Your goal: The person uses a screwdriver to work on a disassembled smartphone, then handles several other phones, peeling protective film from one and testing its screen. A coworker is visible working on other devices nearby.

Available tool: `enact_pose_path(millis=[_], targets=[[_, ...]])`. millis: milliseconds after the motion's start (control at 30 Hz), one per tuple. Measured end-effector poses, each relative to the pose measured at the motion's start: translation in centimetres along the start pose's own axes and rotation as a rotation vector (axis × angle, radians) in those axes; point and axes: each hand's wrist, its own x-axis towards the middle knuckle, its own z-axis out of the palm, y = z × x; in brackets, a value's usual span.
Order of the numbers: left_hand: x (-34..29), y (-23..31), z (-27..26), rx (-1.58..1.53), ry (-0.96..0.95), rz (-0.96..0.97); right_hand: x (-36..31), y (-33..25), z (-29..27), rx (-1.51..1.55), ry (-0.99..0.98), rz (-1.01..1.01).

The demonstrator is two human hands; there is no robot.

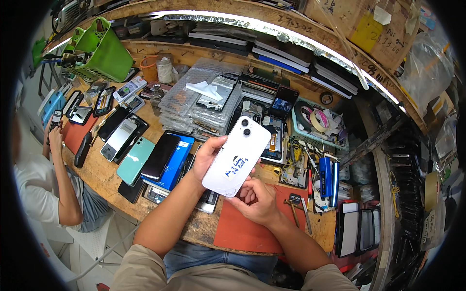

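Note:
Above the front of the workbench I hold a white smartphone (241, 150) with its back up. It has two camera lenses at its top, blue handwriting on its lower half and fine cracks near the bottom edge. My left hand (206, 160) is closed round its left side. The fingers of my right hand (256, 198) are curled at its lower right corner and grip it there. Below lies a red-orange mat (238, 228), partly covered by my right forearm. A mint-green phone (136, 160) and a black phone on a blue box (162, 155) lie left of my left forearm.
Bubble-wrapped parts (170, 102) are stacked behind the phone. A teal basket (320, 138) with tape rolls, blue tools (325, 177) and screwdrivers stand at right. A green basket (104, 51) is at the far left. Another person (53, 189) sits at left, handling a phone. A lit shelf crosses above.

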Motion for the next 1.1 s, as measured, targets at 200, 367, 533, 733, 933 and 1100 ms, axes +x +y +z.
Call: enact_pose_path(millis=[200,367,533,733,933,1100], targets=[[0.0,0.0,0.3,-0.041,-0.021,0.005,0.1,-0.1,0.0,0.001,0.006,0.006],[0.0,-0.2,0.4,-0.024,-0.020,0.025,0.1,-0.1,-0.1,0.000,0.007,0.006],[0.0,-0.1,0.8,0.084,0.009,0.057,0.4,-0.3,-0.1,0.003,0.022,-0.004],[0.6,-1.5,3.2,0.659,0.289,0.440,0.8,-1.1,-0.3,0.128,0.042,0.230],[1.4,-2.2,4.7,0.797,0.417,0.468,0.6,-0.3,-0.7,0.269,-0.069,0.331],[1.1,-1.2,4.2,0.413,0.276,0.366,0.5,-0.3,-1.7,0.987,-0.194,0.495]])
